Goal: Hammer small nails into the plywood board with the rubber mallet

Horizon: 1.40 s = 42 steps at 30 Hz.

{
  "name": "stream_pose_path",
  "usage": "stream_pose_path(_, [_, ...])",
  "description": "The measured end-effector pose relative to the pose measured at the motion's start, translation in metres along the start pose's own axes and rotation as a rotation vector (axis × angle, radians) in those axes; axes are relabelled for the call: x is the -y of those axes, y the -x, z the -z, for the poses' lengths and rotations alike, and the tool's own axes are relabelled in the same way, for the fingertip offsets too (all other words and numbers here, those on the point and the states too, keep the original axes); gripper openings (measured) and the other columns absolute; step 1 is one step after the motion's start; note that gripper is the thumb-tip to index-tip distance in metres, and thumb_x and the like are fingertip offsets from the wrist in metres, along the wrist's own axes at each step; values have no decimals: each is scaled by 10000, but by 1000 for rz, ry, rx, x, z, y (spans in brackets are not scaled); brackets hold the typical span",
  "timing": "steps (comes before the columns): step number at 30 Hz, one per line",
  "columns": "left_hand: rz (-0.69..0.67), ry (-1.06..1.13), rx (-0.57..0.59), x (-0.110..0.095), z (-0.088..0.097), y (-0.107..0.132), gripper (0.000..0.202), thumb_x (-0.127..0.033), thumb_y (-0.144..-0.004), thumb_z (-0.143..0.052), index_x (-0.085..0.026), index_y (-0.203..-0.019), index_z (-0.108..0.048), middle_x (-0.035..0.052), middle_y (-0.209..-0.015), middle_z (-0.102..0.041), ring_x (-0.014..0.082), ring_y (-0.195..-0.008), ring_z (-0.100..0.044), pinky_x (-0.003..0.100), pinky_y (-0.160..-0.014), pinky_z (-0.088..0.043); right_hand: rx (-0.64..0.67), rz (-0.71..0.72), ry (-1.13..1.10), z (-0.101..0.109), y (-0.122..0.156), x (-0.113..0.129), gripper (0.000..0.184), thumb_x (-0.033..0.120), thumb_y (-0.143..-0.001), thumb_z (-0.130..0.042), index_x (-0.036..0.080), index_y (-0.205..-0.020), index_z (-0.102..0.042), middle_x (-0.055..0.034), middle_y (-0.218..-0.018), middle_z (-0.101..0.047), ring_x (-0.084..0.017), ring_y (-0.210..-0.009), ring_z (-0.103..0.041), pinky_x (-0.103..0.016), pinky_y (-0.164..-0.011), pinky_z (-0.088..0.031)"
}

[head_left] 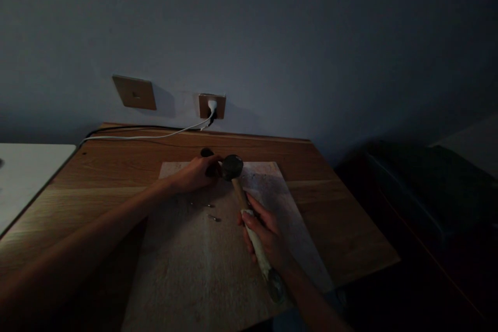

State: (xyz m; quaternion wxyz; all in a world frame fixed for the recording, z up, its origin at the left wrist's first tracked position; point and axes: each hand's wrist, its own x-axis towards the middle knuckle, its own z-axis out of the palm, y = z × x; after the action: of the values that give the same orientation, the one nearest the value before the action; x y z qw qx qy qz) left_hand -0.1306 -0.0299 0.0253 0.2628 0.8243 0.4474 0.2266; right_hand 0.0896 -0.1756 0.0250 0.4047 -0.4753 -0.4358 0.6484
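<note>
My right hand [266, 233] is wrapped around the handle of a hammer [232, 167] with a dark, round head. Its wooden handle has a pale wrapping on the lower part and slants down toward me. Just left of the hammer head, my left hand [196, 174] is closed in a pinch low over the far end of a pale board [175, 270]. What its fingers hold is hidden in shadow. A dark round object [207, 152] shows just behind that hand. Small metal pieces, perhaps screws [213, 218], lie on the board between my hands.
The board rests on a wooden table [327, 207] against a grey wall. A white cable [155, 137] and a black one run along the back to a wall socket [212, 106]. A white surface [31, 176] adjoins at left; a dark bulky object [428, 187] stands at right.
</note>
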Motion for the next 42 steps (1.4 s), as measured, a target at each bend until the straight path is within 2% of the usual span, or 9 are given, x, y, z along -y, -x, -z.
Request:
stream_pose_path(2, [-4,-41,73,-3,11,4,304,-208,-751,-638,-162,-1050,-619,37,-910,-686,170,-774,-651,225,-656,-448,-3,-3,0,-1,1,2,628,446,-907,-620,276,-1483,-437,8,-927,-556,-33,-419,-453,-161,-300,-388])
stream_pose_path(7, [-136,-128,483,-23,32,22,162,-208,-685,-674,-183,-825,-596,10,-825,-649,164,-725,-604,238,-617,-410,-22,3,-12,0,1,3,617,456,-904,-632,257,-1457,-443,19,-872,-567,-39,-401,-427,-168,-296,-398])
stream_pose_path(10, [-205,-162,523,-34,29,30,145,-138,-670,-640,-188,-797,-590,8,-813,-648,165,-727,-596,244,-625,-397,-27,6,-9,2,1,0,597,454,-912,-622,250,-1447,-454,35,-790,-555,-46,-381,-403,-168,-289,-393])
stream_pose_path(13, [-224,-126,528,-36,27,29,209,-72,-668,-584,-196,-830,-625,-7,-788,-651,150,-705,-593,236,-620,-391,-57,2,-19,2,1,-1,675,472,-891,-641,269,-1491,-408,23,-871,-571,-42,-396,-426,-172,-293,-408])
stream_pose_path(16, [-203,-94,508,-25,32,23,202,-77,-678,-580,-189,-825,-661,-15,-780,-654,131,-703,-599,218,-636,-400,-68,4,-20,2,1,-2,693,486,-874,-654,281,-1492,-416,20,-899,-564,-37,-402,-438,-167,-291,-401])
stream_pose_path(20, [-145,-14,338,2,39,13,233,-138,-711,-583,-177,-911,-696,-4,-835,-678,128,-740,-622,205,-674,-432,-72,-4,-13,2,0,-1,650,479,-884,-646,278,-1470,-451,13,-909,-560,-35,-403,-444,-167,-295,-399])
stream_pose_path(25, [-66,97,135,24,32,9,235,-245,-750,-600,-152,-942,-698,34,-878,-705,162,-785,-653,244,-727,-483,-58,-1,-15,2,1,0,656,471,-884,-647,284,-1479,-441,2,-938,-565,-37,-409,-450,-171,-294,-400])
stream_pose_path(30, [-69,27,91,25,22,8,239,-318,-779,-613,-173,-941,-712,25,-895,-719,176,-795,-668,256,-753,-492,-49,-2,-23,1,2,1,665,467,-886,-645,278,-1486,-426,7,-920,-558,-35,-403,-437,-170,-290,-398])
stream_pose_path(42, [-166,-44,74,21,12,11,240,-181,-767,-559,-178,-957,-706,12,-916,-718,154,-808,-667,226,-747,-462,-28,1,-11,2,2,1,575,444,-906,-625,305,-1445,-479,13,-926,-550,-35,-411,-450,-163,-297,-401])
